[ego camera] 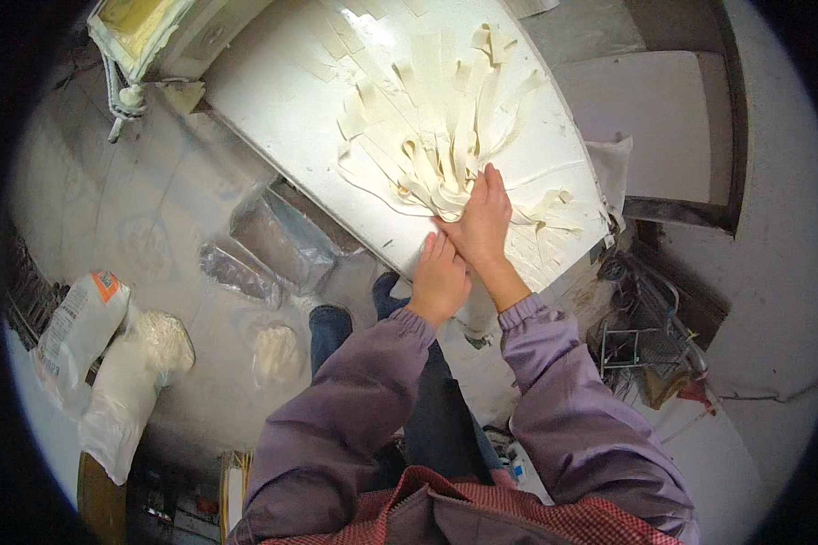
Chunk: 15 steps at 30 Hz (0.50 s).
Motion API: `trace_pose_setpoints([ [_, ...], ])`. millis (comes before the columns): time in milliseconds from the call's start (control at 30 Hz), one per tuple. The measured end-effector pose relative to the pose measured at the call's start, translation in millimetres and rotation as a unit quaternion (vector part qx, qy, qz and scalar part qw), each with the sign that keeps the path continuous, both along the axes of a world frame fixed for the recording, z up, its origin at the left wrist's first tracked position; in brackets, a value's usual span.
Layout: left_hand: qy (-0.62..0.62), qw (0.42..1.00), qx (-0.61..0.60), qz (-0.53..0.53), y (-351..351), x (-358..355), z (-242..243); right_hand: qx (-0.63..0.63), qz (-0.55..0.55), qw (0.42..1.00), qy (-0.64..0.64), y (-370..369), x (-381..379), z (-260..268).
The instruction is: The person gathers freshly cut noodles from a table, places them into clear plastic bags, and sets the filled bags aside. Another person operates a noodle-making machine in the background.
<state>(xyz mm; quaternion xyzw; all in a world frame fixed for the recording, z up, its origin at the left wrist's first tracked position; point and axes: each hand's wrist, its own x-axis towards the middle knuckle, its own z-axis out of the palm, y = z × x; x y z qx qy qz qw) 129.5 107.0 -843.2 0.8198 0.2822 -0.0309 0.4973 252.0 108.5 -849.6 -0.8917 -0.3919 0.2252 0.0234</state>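
A spread of pale, wide, flat dough strips, looking like broad noodles, fans out over a floury white tabletop. Their near ends bunch and fold together close to the table's front corner. My right hand closes around this gathered end, with fingers over its right side and the thumb low on the left. Just below it, at the table edge, my left hand lies with its fingertips against the heel of the right hand. Whether the left fingers hold anything is hidden. Shorter strips lie flat to the right.
A yellow-lined box-like machine part with a knotted cord overhangs the table's left end. Filled plastic sacks stand on the floor at left. Plastic-wrapped boxes sit beside the table, and a metal-framed cart at right.
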Motion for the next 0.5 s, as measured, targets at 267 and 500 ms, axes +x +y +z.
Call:
trace_pose_setpoints([
  [267,-0.073,0.989,-0.080,0.105,27.9,-37.6,44.4,0.010,-0.156,0.985,0.073,-37.5,56.1,11.5],
  [500,-0.313,0.939,-0.086,0.117,52.5,33.1,128.9,0.129,-0.136,0.971,0.151,-67.7,45.1,184.8],
])
